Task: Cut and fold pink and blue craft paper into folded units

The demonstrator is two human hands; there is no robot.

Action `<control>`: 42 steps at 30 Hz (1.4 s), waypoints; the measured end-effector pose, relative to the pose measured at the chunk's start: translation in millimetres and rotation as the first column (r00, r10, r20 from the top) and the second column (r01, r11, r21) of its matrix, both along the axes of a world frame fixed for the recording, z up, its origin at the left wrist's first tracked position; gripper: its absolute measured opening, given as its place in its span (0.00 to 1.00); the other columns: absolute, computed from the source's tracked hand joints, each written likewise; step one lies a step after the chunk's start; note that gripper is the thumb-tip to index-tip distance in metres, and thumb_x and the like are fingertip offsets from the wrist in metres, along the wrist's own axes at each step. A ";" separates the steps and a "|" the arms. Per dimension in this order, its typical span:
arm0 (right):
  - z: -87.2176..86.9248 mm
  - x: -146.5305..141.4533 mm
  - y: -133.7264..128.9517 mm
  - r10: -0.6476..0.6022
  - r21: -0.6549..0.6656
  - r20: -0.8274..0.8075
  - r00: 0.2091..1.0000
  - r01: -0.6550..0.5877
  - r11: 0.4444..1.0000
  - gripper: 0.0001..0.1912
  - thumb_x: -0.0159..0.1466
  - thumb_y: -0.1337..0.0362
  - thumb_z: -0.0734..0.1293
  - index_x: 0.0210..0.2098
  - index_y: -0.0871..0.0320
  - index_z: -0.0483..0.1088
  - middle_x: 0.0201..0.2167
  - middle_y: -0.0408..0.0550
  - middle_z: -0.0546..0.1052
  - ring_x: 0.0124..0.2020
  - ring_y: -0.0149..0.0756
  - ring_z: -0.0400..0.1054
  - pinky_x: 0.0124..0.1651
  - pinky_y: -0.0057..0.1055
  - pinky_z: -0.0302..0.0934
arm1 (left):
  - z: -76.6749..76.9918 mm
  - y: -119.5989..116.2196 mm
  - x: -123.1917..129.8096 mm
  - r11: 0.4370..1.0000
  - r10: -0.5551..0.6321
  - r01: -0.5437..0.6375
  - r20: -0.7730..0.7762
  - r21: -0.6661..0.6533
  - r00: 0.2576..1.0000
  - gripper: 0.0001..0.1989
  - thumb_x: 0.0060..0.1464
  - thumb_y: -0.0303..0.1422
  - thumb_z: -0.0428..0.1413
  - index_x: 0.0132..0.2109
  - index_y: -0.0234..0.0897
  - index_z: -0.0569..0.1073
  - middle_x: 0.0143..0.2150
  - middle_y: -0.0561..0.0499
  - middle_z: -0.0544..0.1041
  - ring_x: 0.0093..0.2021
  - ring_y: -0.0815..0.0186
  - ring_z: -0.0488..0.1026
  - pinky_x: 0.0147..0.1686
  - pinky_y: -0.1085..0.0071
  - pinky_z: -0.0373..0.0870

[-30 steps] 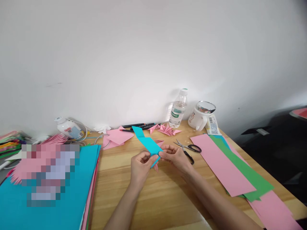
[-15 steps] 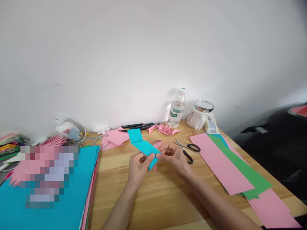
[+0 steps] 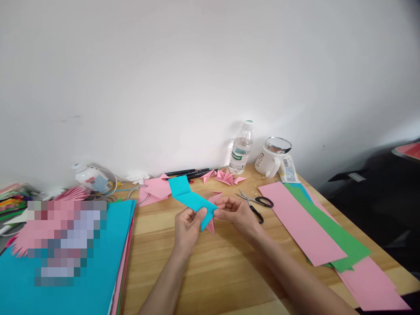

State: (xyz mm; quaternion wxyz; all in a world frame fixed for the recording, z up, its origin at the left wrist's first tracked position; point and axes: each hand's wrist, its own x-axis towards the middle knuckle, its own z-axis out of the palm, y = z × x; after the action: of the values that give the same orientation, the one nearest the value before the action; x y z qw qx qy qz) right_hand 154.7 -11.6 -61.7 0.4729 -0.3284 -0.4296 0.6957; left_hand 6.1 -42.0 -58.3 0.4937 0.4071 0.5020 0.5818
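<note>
A folded strip of blue paper is held above the middle of the wooden table. My left hand is closed on it, thumb on top and fingers underneath. At the strip's right corner, my right hand pinches the paper between thumb and fingertips. One squarish end of the strip points up and left; a short end slants down between my hands. Behind and below the strip lies a pink folded paper piece, partly covered. Scissors with black handles lie just beyond my right hand.
Pink folded pieces, pens and a water bottle line the wall, with a white mug beside them. Pink paper strips and green paper lie right. A blue paper stack fills the left.
The blue strip has shifted slightly left with my left hand. My left thumb has slid away from my right thumb, leaving more of the paper between them showing.
</note>
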 end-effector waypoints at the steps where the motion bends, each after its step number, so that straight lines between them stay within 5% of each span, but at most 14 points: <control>1: 0.1 -0.3 -0.4 0.000 -0.005 -0.011 1.000 0.000 1.000 0.14 0.43 0.65 0.76 0.30 0.58 0.74 0.28 0.44 0.78 0.28 0.32 0.71 0.35 0.29 0.66 | 0.9 -0.2 0.2 1.000 -0.002 0.002 -0.007 0.004 1.000 0.14 0.40 0.41 0.63 0.26 0.32 0.75 0.22 0.52 0.74 0.22 0.69 0.67 0.24 0.74 0.64; 9: -0.7 2.8 2.9 -0.008 -0.151 -0.120 0.993 -0.011 0.988 0.12 0.40 0.65 0.77 0.25 0.59 0.76 0.22 0.41 0.76 0.24 0.29 0.69 0.32 0.27 0.63 | 0.7 -3.3 5.4 0.997 -0.072 0.073 -0.058 0.007 0.996 0.14 0.43 0.41 0.61 0.23 0.32 0.73 0.18 0.52 0.72 0.18 0.70 0.65 0.19 0.75 0.61; 13: 3.7 0.5 0.0 0.055 -0.038 -0.015 0.998 -0.056 0.998 0.17 0.46 0.60 0.75 0.36 0.57 0.74 0.23 0.41 0.75 0.27 0.33 0.70 0.35 0.32 0.64 | 0.4 -1.8 3.9 0.998 0.068 -0.068 -0.011 -0.001 0.998 0.15 0.39 0.41 0.63 0.21 0.33 0.73 0.18 0.53 0.72 0.19 0.70 0.65 0.20 0.75 0.61; 18: 8.9 -9.8 -10.0 0.206 0.020 0.117 0.972 -0.209 0.978 0.17 0.51 0.51 0.71 0.25 0.60 0.70 0.20 0.43 0.74 0.20 0.29 0.66 0.27 0.28 0.60 | 0.8 -1.0 4.9 0.992 0.128 -0.129 0.068 0.011 0.989 0.13 0.39 0.39 0.63 0.23 0.33 0.73 0.21 0.53 0.73 0.23 0.69 0.68 0.25 0.74 0.64; 26: 2.5 -19.6 -14.8 0.099 0.039 0.062 0.993 -0.101 0.994 0.21 0.49 0.47 0.70 0.21 0.59 0.64 0.18 0.42 0.71 0.18 0.28 0.62 0.23 0.27 0.54 | -2.1 -2.7 9.6 0.992 0.122 -0.125 0.122 0.014 0.985 0.12 0.39 0.38 0.64 0.25 0.33 0.75 0.22 0.54 0.74 0.24 0.70 0.67 0.27 0.75 0.64; 35: -11.4 -30.9 -22.8 -0.124 0.117 0.205 0.971 0.102 0.988 0.21 0.53 0.47 0.68 0.21 0.57 0.61 0.14 0.40 0.68 0.16 0.27 0.59 0.20 0.25 0.53 | -3.9 -3.5 15.7 0.985 0.171 -0.164 0.211 -0.047 0.963 0.15 0.35 0.40 0.65 0.21 0.33 0.71 0.18 0.55 0.70 0.20 0.72 0.64 0.20 0.75 0.62; 42: 1.1 -29.2 -23.4 0.182 0.024 0.113 0.977 -0.186 0.982 0.22 0.49 0.45 0.69 0.21 0.59 0.67 0.20 0.42 0.71 0.23 0.31 0.68 0.32 0.30 0.66 | 0.1 -4.1 16.5 0.978 0.206 -0.190 0.258 -0.084 0.944 0.17 0.32 0.40 0.66 0.21 0.33 0.69 0.16 0.57 0.67 0.15 0.76 0.61 0.14 0.79 0.56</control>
State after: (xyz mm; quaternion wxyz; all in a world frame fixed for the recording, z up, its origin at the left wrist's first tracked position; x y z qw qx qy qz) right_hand 125.5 -35.0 -60.6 0.3876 -0.3168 -0.4954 0.7099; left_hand 22.6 -46.1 -58.2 0.5071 0.2585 0.4866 0.6627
